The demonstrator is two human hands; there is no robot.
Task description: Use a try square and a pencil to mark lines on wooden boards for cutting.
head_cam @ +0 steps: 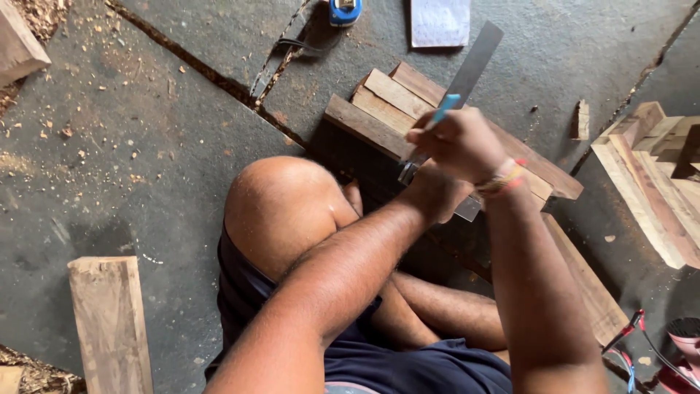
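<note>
The floor (146, 146) is rough grey concrete, split by a dark crack running from the top left toward the middle, and sprinkled with sawdust and wood chips that lie thickest at the left. A person sits on it with a bare knee (281, 204) raised. In front of the knee lies a bundle of wooden slats (394, 102), side by side and slanting down to the right. The right hand (459, 142) is closed around a blue pen (445, 108) just above the slats, its wrist wearing coloured thread bands. The left hand (434, 193), mostly hidden beneath the right, presses on a metal square (474, 62) whose long blade lies across the slats and points to the upper right; how its fingers sit I cannot tell. A longer plank (590, 284) runs under the right forearm toward the lower right. More slats are stacked at the right edge (649, 182), a board (109, 321) lies at the lower left, and a timber end (18, 44) shows in the top left corner. A blue tape measure (343, 11) and a sheet of paper (440, 22) lie at the top, and a red power tool (682, 350) with its cable sits at the bottom right. The widest bare floor is at the left, between crack and board.
</note>
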